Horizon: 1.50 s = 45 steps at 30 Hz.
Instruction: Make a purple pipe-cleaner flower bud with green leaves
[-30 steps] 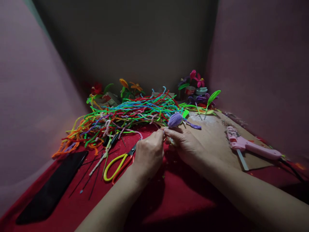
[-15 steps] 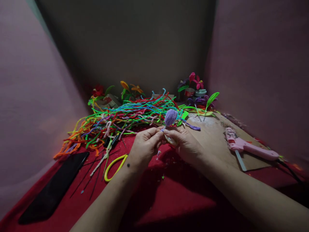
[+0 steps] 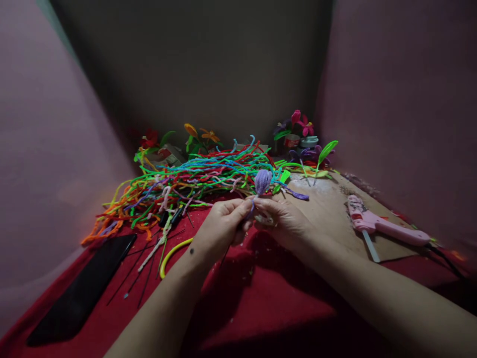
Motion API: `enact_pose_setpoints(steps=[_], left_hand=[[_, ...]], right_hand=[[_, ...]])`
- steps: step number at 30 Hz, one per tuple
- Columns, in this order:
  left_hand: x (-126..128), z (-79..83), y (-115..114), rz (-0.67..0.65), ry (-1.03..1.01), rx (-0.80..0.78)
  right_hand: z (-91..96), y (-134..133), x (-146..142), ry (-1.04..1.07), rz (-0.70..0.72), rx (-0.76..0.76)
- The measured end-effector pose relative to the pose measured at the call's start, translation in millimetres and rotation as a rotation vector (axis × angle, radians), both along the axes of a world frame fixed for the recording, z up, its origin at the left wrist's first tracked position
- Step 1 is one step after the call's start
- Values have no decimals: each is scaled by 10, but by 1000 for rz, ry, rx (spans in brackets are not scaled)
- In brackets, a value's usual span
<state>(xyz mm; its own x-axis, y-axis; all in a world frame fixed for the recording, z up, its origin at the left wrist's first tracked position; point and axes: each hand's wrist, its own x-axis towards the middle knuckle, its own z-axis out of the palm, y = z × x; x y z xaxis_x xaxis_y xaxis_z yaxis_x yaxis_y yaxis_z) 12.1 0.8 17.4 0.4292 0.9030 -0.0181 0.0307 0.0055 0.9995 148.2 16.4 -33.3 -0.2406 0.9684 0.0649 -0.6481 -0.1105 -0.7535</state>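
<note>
A purple pipe-cleaner flower (image 3: 263, 182), shaped like a closed bud, stands upright above my fingertips at the middle of the view. My left hand (image 3: 229, 218) pinches its stem just under the bud, with a short purple strand along the fingers. From the other side my right hand (image 3: 283, 220) is closed at the same spot, and a pale loop shows under its fingers. The fingertips of both hands nearly meet, so the exact hold on the stem is partly hidden. Behind the hands spreads a heap of coloured pipe cleaners (image 3: 208, 171).
On the right a pink glue gun (image 3: 391, 227) lies on a brown board (image 3: 331, 223). At left are a black phone-like slab (image 3: 82, 291), thin dark wires and yellow-handled scissors (image 3: 172, 254), partly behind my forearm. Finished flowers (image 3: 305, 127) stand at the back.
The bud has dropped slightly. My left hand has shifted a little left and down, and a purple strand now shows across its fingers. My left forearm covers more of the yellow handle.
</note>
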Motion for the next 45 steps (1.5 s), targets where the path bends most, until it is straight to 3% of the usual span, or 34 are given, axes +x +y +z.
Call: enact_pose_setpoints(steps=[3, 5, 12, 16, 22, 27, 34, 39, 45], left_hand=[[-8, 38, 10, 237, 183, 251], [-38, 44, 50, 292, 203, 279], [-74, -59, 171, 75, 37, 192], [28, -165, 150, 113, -1, 189], [142, -261, 85, 285, 155, 436], [206, -337, 66, 366, 166, 453], [85, -257, 175, 397, 217, 552], [-174, -147, 363, 613, 23, 365], [-315, 42, 428, 549, -383, 250]], right_hand=[[-19, 21, 25, 51, 13, -92], [-18, 17, 39, 90, 19, -144], [73, -46, 41, 223, 60, -247], [114, -48, 48, 285, 86, -270], [101, -39, 25, 375, 105, -303], [92, -63, -34, 363, 65, -305], [87, -24, 40, 309, 31, -278], [89, 49, 167, 276, -18, -201], [132, 49, 216, 308, 29, -205]])
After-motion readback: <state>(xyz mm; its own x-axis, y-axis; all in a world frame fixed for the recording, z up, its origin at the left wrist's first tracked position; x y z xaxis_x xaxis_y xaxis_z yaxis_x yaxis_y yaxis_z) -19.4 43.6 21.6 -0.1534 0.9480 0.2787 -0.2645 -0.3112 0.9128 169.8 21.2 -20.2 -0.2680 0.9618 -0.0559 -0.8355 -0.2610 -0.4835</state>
